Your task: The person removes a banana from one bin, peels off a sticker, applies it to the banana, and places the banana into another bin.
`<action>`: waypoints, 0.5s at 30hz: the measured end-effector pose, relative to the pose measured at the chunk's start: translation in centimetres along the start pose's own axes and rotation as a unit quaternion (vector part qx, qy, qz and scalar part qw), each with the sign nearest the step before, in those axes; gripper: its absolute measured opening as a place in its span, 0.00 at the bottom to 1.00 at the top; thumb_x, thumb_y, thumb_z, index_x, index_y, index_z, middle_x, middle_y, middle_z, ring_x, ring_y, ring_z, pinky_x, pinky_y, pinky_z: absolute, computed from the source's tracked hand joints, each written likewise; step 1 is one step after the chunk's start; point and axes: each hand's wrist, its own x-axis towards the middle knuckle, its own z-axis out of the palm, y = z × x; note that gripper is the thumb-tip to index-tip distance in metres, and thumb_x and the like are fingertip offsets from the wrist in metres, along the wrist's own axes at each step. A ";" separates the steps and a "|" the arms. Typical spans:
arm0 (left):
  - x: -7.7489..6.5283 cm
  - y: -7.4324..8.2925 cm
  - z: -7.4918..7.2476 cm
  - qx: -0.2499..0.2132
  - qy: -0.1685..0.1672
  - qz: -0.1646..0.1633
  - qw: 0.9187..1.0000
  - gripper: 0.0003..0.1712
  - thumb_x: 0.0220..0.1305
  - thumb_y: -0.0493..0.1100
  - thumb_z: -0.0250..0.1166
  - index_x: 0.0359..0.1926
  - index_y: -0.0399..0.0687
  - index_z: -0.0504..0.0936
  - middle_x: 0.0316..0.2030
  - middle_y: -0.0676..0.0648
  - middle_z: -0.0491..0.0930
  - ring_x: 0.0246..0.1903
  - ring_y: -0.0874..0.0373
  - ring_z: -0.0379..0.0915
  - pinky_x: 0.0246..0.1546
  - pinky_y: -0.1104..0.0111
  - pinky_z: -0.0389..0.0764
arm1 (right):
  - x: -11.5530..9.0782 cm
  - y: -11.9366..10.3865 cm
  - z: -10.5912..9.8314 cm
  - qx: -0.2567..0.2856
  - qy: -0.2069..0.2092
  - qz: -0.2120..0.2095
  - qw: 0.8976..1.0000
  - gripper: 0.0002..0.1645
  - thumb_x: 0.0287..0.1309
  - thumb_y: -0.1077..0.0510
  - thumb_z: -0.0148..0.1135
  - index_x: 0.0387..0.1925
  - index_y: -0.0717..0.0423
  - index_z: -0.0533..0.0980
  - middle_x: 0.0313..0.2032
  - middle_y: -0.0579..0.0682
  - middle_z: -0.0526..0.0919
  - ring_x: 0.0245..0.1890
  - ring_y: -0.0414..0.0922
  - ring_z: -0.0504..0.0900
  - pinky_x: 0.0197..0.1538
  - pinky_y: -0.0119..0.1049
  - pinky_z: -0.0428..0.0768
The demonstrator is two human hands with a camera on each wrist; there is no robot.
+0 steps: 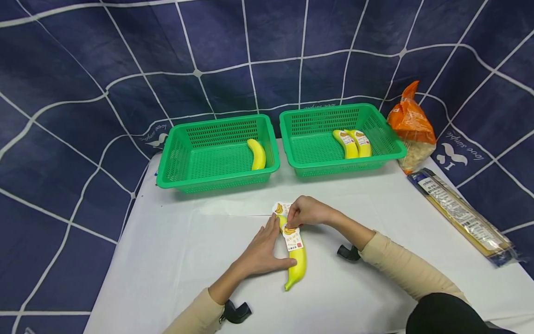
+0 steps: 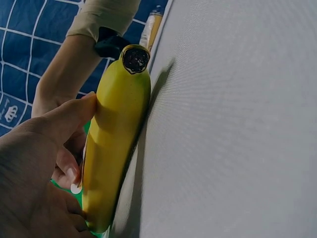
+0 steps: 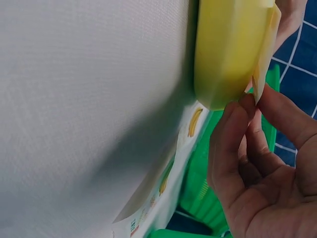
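Observation:
A yellow banana (image 1: 297, 266) lies lengthwise on the white table. My left hand (image 1: 260, 250) is spread along its left side, the thumb touching it near the lower end and the fingertips at the upper end. My right hand (image 1: 308, 211) pinches the upper edge of a white sticker (image 1: 293, 239) with a banana picture, which lies along the banana's top. In the right wrist view, the pinched sticker edge (image 3: 259, 82) stands off the peel between thumb and fingertips. Just beyond the banana is a strip of stickers (image 1: 280, 208) on pale backing paper (image 1: 238, 207).
A green basket (image 1: 212, 178) at the back left holds one banana without a sticker (image 1: 257, 155). Another green basket (image 1: 342, 168) holds two bananas with stickers (image 1: 352, 144). An orange-topped bag (image 1: 410, 120) and a long flat package (image 1: 463, 213) are on the right.

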 end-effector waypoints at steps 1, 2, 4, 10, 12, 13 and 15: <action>0.0 0.0 0.0 0.000 0.000 0.000 1.000 0.70 0.49 0.74 0.65 0.77 0.42 0.37 0.78 0.46 0.30 0.78 0.56 0.32 0.76 0.51 0.46 | 0.0 0.0 0.0 -0.003 0.003 0.002 1.000 0.06 0.50 0.58 0.73 0.24 0.54 0.83 0.20 0.45 0.82 0.21 0.38 0.75 0.28 0.29 0.74; 0.0 0.0 0.0 -0.001 0.000 0.001 1.000 0.70 0.49 0.74 0.65 0.77 0.42 0.38 0.78 0.45 0.31 0.78 0.56 0.32 0.76 0.50 0.46 | 0.0 0.0 0.1 -0.007 0.005 0.004 1.000 0.06 0.49 0.58 0.74 0.24 0.54 0.83 0.19 0.44 0.82 0.21 0.38 0.75 0.28 0.29 0.74; 0.0 0.1 0.0 0.000 -0.002 0.001 1.000 0.71 0.49 0.74 0.65 0.77 0.42 0.37 0.78 0.46 0.30 0.78 0.56 0.32 0.76 0.51 0.46 | 0.0 0.1 0.1 -0.011 0.009 0.009 1.000 0.06 0.49 0.57 0.74 0.23 0.54 0.83 0.19 0.44 0.82 0.21 0.38 0.75 0.28 0.28 0.74; 0.1 0.1 -0.1 0.002 -0.004 0.001 1.000 0.71 0.49 0.74 0.65 0.77 0.42 0.37 0.78 0.46 0.30 0.78 0.56 0.32 0.76 0.51 0.46 | 0.0 0.3 0.1 -0.021 0.030 0.026 0.999 0.09 0.46 0.54 0.76 0.23 0.52 0.82 0.19 0.44 0.81 0.21 0.38 0.74 0.27 0.29 0.72; 0.1 0.1 -0.1 0.003 -0.004 -0.001 1.000 0.71 0.49 0.74 0.65 0.77 0.42 0.37 0.78 0.46 0.30 0.78 0.56 0.32 0.76 0.51 0.46 | -0.2 0.3 0.0 -0.025 0.037 0.027 0.999 0.10 0.46 0.52 0.76 0.23 0.51 0.81 0.19 0.44 0.81 0.22 0.38 0.74 0.27 0.29 0.72; 0.1 0.1 -0.1 0.004 -0.004 -0.002 1.000 0.71 0.49 0.74 0.65 0.77 0.42 0.37 0.78 0.46 0.30 0.78 0.56 0.32 0.76 0.51 0.46 | -0.3 0.3 -0.1 -0.026 0.041 0.026 0.998 0.10 0.46 0.52 0.76 0.23 0.51 0.81 0.19 0.44 0.81 0.22 0.38 0.74 0.27 0.29 0.71; 0.1 0.2 -0.2 0.005 -0.005 -0.003 1.000 0.71 0.49 0.74 0.65 0.77 0.42 0.37 0.78 0.46 0.30 0.78 0.56 0.32 0.76 0.51 0.46 | -0.7 0.3 -0.4 -0.020 0.045 0.021 0.999 0.08 0.48 0.54 0.74 0.24 0.51 0.81 0.19 0.44 0.80 0.21 0.39 0.73 0.27 0.29 0.71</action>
